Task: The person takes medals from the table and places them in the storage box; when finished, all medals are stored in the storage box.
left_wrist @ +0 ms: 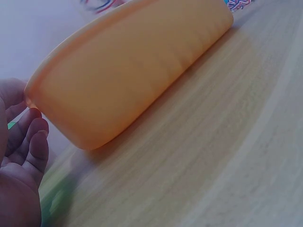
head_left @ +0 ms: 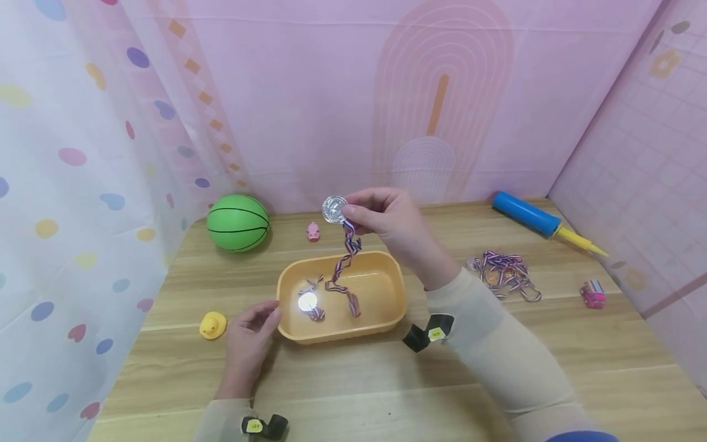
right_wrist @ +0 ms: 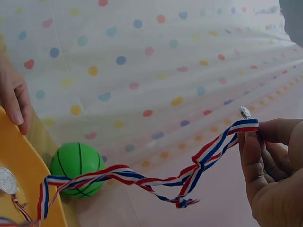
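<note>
My right hand (head_left: pixel 386 221) pinches a silver medal (head_left: pixel 334 209) near its edge, between thumb and fingers, above the back of a yellow-orange plastic basin (head_left: pixel 342 337). From the medal a twisted red, white and blue ribbon (right_wrist: pixel 156 181) trails down, its lower end lying in the basin. A second silver medal (right_wrist: pixel 7 180) lies on the basin floor at the left, its ribbon bunched around it; glare whitens it in the head view. At the basin's left rim, my left hand (head_left: pixel 251 337) grips the edge between thumb and fingers.
A green ball (head_left: pixel 238 223) and a pink pig toy (head_left: pixel 313 231) stand behind the basin, a yellow rubber duck (head_left: pixel 212 325) at the left. Rightward lie tangled medals with ribbons (head_left: pixel 504 273), a blue hand pump (head_left: pixel 525 213) and a pink toy bus (head_left: pixel 593 294).
</note>
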Action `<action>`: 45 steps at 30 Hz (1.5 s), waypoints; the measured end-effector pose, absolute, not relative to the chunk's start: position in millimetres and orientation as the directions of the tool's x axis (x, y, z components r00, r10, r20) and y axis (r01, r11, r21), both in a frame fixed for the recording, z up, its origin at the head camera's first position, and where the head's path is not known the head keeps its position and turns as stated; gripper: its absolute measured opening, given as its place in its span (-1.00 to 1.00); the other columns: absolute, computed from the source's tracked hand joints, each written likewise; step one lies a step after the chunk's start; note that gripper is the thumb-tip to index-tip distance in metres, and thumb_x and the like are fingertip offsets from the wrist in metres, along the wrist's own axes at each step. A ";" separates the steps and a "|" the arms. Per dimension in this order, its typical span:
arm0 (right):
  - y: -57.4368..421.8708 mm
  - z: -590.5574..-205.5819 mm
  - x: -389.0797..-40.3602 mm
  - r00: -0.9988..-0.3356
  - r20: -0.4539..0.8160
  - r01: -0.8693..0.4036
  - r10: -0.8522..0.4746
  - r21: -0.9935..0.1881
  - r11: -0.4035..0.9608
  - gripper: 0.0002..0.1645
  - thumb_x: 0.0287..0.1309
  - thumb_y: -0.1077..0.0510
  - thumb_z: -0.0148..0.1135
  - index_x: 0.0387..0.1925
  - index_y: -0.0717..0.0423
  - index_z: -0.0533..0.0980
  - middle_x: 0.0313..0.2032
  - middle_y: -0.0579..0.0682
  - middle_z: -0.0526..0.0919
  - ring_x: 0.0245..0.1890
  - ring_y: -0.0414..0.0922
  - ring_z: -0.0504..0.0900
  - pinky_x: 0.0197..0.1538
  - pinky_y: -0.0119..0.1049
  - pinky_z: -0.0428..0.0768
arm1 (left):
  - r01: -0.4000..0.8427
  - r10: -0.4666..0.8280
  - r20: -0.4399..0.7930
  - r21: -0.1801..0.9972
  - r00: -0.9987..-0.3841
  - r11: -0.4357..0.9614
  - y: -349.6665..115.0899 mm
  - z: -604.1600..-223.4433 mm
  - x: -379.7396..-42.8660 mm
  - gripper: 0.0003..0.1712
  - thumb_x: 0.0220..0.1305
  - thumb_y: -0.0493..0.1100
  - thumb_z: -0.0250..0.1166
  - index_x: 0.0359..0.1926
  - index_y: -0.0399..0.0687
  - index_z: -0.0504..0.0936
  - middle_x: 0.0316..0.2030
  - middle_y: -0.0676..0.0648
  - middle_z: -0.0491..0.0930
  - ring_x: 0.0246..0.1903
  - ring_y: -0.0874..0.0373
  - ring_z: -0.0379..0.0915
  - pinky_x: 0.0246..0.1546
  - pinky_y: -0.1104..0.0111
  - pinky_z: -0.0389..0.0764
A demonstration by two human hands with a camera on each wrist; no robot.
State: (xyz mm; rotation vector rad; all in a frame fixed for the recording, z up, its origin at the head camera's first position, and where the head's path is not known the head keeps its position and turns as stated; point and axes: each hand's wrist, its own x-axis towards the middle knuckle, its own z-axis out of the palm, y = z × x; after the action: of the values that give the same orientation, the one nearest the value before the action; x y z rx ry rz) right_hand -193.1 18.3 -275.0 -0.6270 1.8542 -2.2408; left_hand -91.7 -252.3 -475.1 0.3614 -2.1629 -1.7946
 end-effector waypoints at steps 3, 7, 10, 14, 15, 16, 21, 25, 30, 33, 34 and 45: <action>14.4 -282.6 -190.7 -0.901 0.186 -0.118 -0.392 -0.974 -0.192 -0.83 0.12 0.35 0.31 -0.21 0.35 0.60 -0.37 0.07 0.69 -0.46 -0.13 0.64 -0.30 -0.29 0.65 | -0.002 -0.375 0.070 0.982 -0.924 0.188 -251.1 -475.5 -92.1 -0.72 0.21 -0.19 0.36 -0.09 -0.24 0.65 -0.16 -0.14 0.65 -0.21 0.16 0.50 -0.23 0.52 0.53; 13.1 -295.7 -186.2 -0.906 0.129 -0.073 -0.402 -0.986 -0.152 -0.80 0.12 0.35 0.31 -0.20 0.37 0.59 -0.37 0.10 0.68 -0.45 -0.12 0.64 -0.29 -0.29 0.66 | -0.006 -0.365 0.067 0.981 -0.928 0.195 -250.3 -475.2 -92.5 -0.70 0.22 -0.16 0.36 -0.07 -0.23 0.65 -0.13 -0.18 0.63 -0.19 0.16 0.50 -0.21 0.52 0.53; 13.9 -306.6 -182.9 -0.909 0.083 -0.032 -0.409 -0.991 -0.131 -0.80 0.13 0.35 0.30 -0.19 0.38 0.58 -0.36 0.11 0.67 -0.44 -0.12 0.64 -0.30 -0.30 0.66 | -0.001 -0.366 0.072 0.981 -0.928 0.196 -250.7 -474.6 -92.2 -0.70 0.22 -0.15 0.36 -0.08 -0.23 0.65 -0.14 -0.17 0.64 -0.20 0.16 0.50 -0.22 0.52 0.54; 15.4 -320.4 -180.0 -0.906 0.036 0.017 -0.422 -0.992 -0.122 -0.79 0.13 0.36 0.30 -0.18 0.40 0.56 -0.33 0.12 0.68 -0.43 -0.11 0.64 -0.30 -0.30 0.66 | 0.019 -0.375 0.089 0.982 -0.923 0.186 -251.6 -473.9 -91.3 -0.72 0.21 -0.19 0.37 -0.10 -0.25 0.66 -0.18 -0.14 0.65 -0.22 0.16 0.51 -0.25 0.52 0.54; 15.8 -323.8 -179.6 -0.903 0.026 0.028 -0.428 -0.993 -0.119 -0.78 0.13 0.36 0.30 -0.17 0.40 0.56 -0.32 0.12 0.68 -0.43 -0.11 0.65 -0.29 -0.30 0.66 | 0.023 -0.378 0.093 0.982 -0.921 0.186 -251.7 -473.7 -91.0 -0.73 0.21 -0.20 0.37 -0.10 -0.25 0.66 -0.18 -0.14 0.65 -0.23 0.16 0.51 -0.26 0.52 0.54; 16.5 -326.8 -178.9 -0.900 0.015 0.039 -0.436 -0.993 -0.115 -0.78 0.13 0.36 0.30 -0.17 0.40 0.56 -0.31 0.13 0.68 -0.42 -0.11 0.65 -0.29 -0.29 0.66 | 0.028 -0.380 0.097 0.983 -0.920 0.184 -251.9 -473.5 -90.7 -0.74 0.21 -0.22 0.37 -0.11 -0.26 0.66 -0.19 -0.16 0.65 -0.24 0.16 0.51 -0.27 0.52 0.54; 20.4 -342.5 -177.1 -0.877 -0.044 0.081 -0.478 -0.995 -0.056 -0.76 0.13 0.34 0.30 -0.14 0.35 0.55 -0.29 0.14 0.69 -0.41 -0.10 0.65 -0.26 -0.25 0.66 | 0.035 -0.381 0.100 0.984 -0.919 0.176 -252.1 -471.8 -89.8 -0.75 0.21 -0.27 0.35 -0.10 -0.30 0.65 -0.17 -0.25 0.63 -0.26 0.18 0.51 -0.30 0.52 0.53; 22.2 -354.8 -177.3 -0.863 -0.094 0.103 -0.496 -0.995 0.010 -0.73 0.13 0.33 0.30 -0.11 0.31 0.56 -0.31 0.12 0.69 -0.43 -0.11 0.64 -0.25 -0.25 0.66 | 0.019 -0.382 0.088 0.983 -0.920 0.180 -252.6 -471.1 -89.3 -0.74 0.22 -0.25 0.35 -0.10 -0.29 0.65 -0.15 -0.25 0.63 -0.25 0.17 0.51 -0.29 0.52 0.53; 23.7 -365.7 -176.2 -0.852 -0.115 0.073 -0.510 -0.992 0.102 -0.72 0.14 0.30 0.31 -0.08 0.28 0.59 -0.36 0.05 0.69 -0.41 -0.13 0.63 -0.23 -0.25 0.64 | -0.006 -0.382 0.068 0.982 -0.922 0.188 -252.9 -470.8 -87.9 -0.72 0.22 -0.19 0.36 -0.09 -0.24 0.65 -0.16 -0.17 0.64 -0.23 0.15 0.51 -0.27 0.51 0.53; 24.5 -371.6 -176.8 -0.849 -0.114 0.033 -0.517 -0.986 0.163 -0.74 0.14 0.24 0.33 -0.11 0.21 0.61 -0.36 0.01 0.69 -0.38 -0.13 0.60 -0.23 -0.23 0.59 | -0.014 -0.381 0.062 0.981 -0.923 0.191 -252.8 -470.8 -87.9 -0.71 0.22 -0.17 0.36 -0.08 -0.23 0.65 -0.18 -0.13 0.64 -0.23 0.15 0.50 -0.27 0.51 0.54; 24.6 -373.1 -177.0 -0.848 -0.115 0.025 -0.517 -0.984 0.177 -0.75 0.13 0.22 0.34 -0.12 0.19 0.62 -0.36 0.00 0.69 -0.38 -0.12 0.59 -0.23 -0.20 0.57 | -0.015 -0.381 0.060 0.981 -0.923 0.193 -253.0 -470.9 -87.9 -0.70 0.22 -0.16 0.36 -0.08 -0.23 0.65 -0.18 -0.11 0.65 -0.23 0.15 0.50 -0.27 0.51 0.53; 20.9 -393.0 -187.8 -0.797 -0.106 -0.068 -0.595 -0.963 0.262 -0.82 0.10 0.26 0.35 -0.21 0.20 0.64 -0.37 0.00 0.70 -0.36 -0.13 0.64 -0.08 0.02 0.59 | 0.016 -0.386 0.090 0.982 -0.918 0.189 -253.0 -473.2 -88.4 -0.74 0.21 -0.20 0.37 -0.10 -0.24 0.66 -0.22 -0.10 0.65 -0.25 0.14 0.51 -0.29 0.50 0.53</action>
State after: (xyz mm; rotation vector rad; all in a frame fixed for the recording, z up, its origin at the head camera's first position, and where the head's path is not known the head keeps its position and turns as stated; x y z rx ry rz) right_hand -187.8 20.9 -393.0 -0.5992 2.0873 -1.5574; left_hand -88.4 -253.0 -473.2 0.3500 -2.1535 -1.7840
